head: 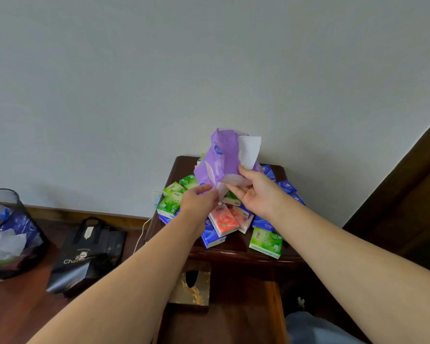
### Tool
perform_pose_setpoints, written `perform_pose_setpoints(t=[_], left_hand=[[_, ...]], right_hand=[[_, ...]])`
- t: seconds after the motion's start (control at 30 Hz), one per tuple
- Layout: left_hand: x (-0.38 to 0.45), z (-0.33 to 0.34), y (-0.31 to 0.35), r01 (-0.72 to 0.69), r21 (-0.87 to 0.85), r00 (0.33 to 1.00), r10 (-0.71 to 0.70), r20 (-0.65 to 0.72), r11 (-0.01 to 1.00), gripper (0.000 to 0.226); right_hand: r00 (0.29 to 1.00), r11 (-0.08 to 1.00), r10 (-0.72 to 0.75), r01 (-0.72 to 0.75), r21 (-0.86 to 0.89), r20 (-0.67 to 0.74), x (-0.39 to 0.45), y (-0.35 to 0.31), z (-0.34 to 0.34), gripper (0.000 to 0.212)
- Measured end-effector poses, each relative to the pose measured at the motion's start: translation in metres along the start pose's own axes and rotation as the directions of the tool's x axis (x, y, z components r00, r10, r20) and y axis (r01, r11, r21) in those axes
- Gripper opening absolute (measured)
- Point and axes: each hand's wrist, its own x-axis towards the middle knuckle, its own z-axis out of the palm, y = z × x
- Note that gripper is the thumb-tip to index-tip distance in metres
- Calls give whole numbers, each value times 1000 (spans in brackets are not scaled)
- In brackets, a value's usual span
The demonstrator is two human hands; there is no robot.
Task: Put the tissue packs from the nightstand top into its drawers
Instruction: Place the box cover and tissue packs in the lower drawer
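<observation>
Lifting a purple tissue pack off the pile, right hand pinching its loose white tissue, left hand gripping its lower corner; next, down into the open drawer below.

"Cha…" partly legible on black bag

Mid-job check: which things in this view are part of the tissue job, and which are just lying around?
Job:
purple tissue pack, held by left hand and right hand
small tissue packs piled on the nightstand
open drawer

Lying about:
waste bin
black bag
gold tissue box
</observation>
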Motion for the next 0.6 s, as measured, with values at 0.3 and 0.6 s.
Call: perform_pose_setpoints(t=[0.3, 0.6], left_hand=[[-29, -27, 19, -250, 103, 968, 252, -7, 963, 24], [-96, -61, 24, -322, -22, 919, 318, 232, 946, 21]], right_hand=[[999, 997, -24, 26, -72, 27, -38, -18, 3, 33], [1000, 987, -7, 12, -159, 29, -86, 2, -3, 39]])
